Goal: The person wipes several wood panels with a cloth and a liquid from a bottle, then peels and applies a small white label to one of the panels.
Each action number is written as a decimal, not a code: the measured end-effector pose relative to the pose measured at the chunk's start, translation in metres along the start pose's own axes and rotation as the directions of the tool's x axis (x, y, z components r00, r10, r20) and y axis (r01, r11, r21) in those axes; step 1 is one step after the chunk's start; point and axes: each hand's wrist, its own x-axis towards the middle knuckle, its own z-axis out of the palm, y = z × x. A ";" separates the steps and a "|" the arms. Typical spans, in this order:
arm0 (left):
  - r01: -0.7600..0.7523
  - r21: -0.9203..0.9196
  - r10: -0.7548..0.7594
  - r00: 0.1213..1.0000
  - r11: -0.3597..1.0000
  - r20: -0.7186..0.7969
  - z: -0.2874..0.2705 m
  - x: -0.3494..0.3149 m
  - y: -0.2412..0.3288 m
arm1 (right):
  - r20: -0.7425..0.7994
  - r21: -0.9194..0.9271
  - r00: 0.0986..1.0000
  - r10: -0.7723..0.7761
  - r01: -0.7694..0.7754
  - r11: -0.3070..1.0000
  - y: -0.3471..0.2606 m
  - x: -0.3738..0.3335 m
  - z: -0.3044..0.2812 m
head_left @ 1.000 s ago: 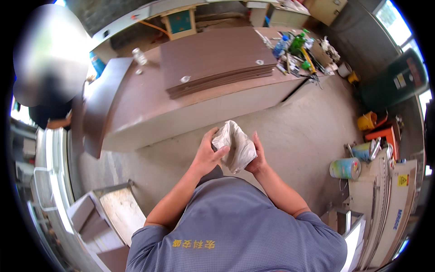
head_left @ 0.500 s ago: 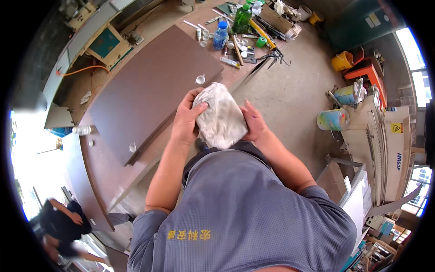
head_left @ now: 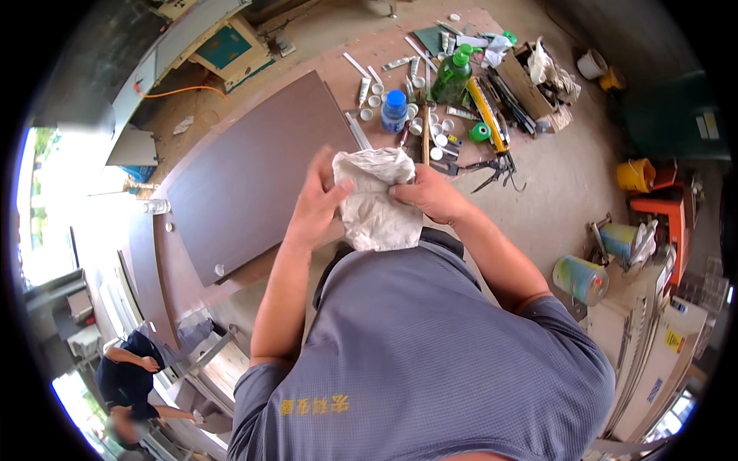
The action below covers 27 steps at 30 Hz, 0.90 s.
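A crumpled off-white cloth is held in front of my body, its upper edge folded over and its lower part hanging loose. My left hand grips the cloth's left side, with the thumb on its front; the fingers behind are blurred. On the other side my right hand pinches the upper right part, thumb laid over the fold. Beyond the cloth lies a flat brown panel on the workbench.
Right of the panel stand a blue-capped bottle and a green bottle, among small tubes, cups and a yellow caulking gun. Paint cans and a yellow bucket are at right. Another person is at lower left.
My right hand has moved from the cloth's lower right side up to its top, and the cloth is now folded over there. The view has turned, shifting the bench items.
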 end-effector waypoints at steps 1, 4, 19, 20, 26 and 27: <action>0.126 -0.006 -0.125 0.989 0.992 0.080 0.000 0.005 -0.003 | -0.004 0.018 1.000 -0.016 0.017 1.000 -0.003 0.003 -0.009; 0.175 -0.122 -0.165 0.983 0.977 0.087 0.007 0.014 -0.017 | 0.153 -0.132 0.890 -0.430 0.450 0.883 -0.022 0.002 -0.028; -0.312 0.569 0.167 0.941 0.761 0.293 0.069 0.078 0.030 | 0.228 0.006 0.960 -0.161 0.164 0.986 -0.049 0.006 -0.103; -0.329 0.583 0.137 0.927 0.743 0.350 0.081 0.088 0.038 | 0.230 -0.120 0.973 -0.009 0.037 0.992 -0.046 0.011 -0.112; -0.584 0.748 0.334 0.806 0.315 0.488 0.138 0.193 0.059 | -0.584 0.123 0.807 -0.085 0.191 0.974 -0.029 0.053 -0.207; -0.619 0.763 0.345 0.769 0.187 0.539 0.148 0.211 0.060 | -0.691 0.092 0.719 -0.068 0.180 0.979 -0.039 0.059 -0.228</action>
